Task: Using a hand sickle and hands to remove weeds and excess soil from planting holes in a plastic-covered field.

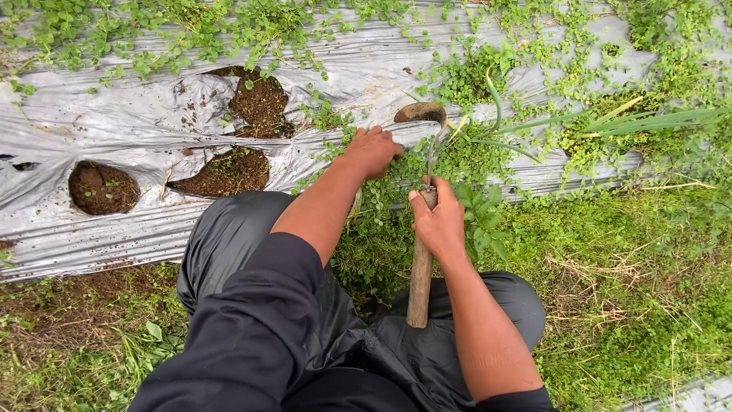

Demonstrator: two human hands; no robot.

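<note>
While the left hand [372,151] was bunched closed on weeds [396,172] beside the sickle's curved blade [421,112], the right hand [438,221] gripped its wooden handle [420,278], probably pulling stems taut against the blade, over the silver mulch sheet [91,114].

No packages, labels, signs or screens show anywhere in this view.
</note>
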